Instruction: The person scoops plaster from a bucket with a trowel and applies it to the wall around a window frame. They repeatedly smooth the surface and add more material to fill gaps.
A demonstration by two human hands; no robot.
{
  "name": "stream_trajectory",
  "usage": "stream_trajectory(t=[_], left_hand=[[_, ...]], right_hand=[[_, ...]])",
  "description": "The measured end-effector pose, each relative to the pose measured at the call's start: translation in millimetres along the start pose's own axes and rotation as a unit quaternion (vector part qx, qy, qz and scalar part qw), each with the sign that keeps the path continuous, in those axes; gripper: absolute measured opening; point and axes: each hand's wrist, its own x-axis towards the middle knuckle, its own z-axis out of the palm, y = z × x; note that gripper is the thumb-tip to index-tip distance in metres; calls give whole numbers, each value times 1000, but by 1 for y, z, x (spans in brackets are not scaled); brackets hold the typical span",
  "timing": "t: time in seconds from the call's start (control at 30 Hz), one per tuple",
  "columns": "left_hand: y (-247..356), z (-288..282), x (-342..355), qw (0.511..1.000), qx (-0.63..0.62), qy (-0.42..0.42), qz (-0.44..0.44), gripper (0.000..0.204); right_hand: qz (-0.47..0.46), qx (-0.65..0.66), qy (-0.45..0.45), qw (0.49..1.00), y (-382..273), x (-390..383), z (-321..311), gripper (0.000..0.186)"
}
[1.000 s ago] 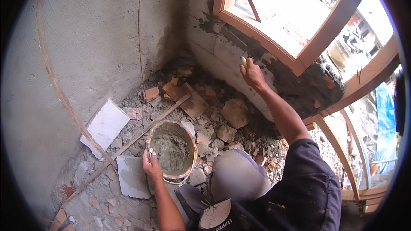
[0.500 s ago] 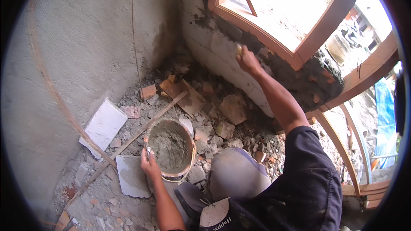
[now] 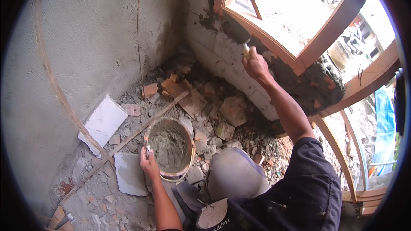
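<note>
My right hand (image 3: 257, 66) is stretched out to the block wall below the window frame. It is closed round the pale handle of a trowel (image 3: 246, 50); the thin shank points up at the wet mortar strip (image 3: 235, 31), and the blade can hardly be made out. Down at the left, my left hand (image 3: 150, 164) grips the rim of a bucket (image 3: 190, 136), with something small and shiny at its fingertips. Grey wet mortar (image 3: 169, 145) fills much of the bucket, which stands upright in front of my knee (image 3: 235, 173).
A reddish-brown wooden window frame (image 3: 274, 38) sits above the mortared wall. Broken bricks and rubble (image 3: 234, 110) cover the corner floor. A long wooden stick (image 3: 141, 129) runs past the bucket, near white blocks (image 3: 102, 122). A plastered wall (image 3: 94, 38) rises on the left.
My right hand has shifted slightly down and to the right in the picture, and the trowel's handle and shank show more plainly. The left hand stays on the bucket rim.
</note>
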Motion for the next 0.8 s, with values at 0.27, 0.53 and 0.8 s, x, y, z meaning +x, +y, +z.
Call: stream_trajectory(t=[0.27, 0.53, 0.8], left_hand=[[-11, 0, 2, 999, 41, 0, 35, 48], [-9, 0, 3, 1000, 13, -7, 18, 48], [0, 0, 1, 999, 23, -2, 26, 48]], right_hand=[[16, 62, 54, 996, 8, -3, 3, 30], [-20, 97, 5, 995, -9, -32, 5, 41], [-90, 255, -178, 946, -27, -44, 16, 41]])
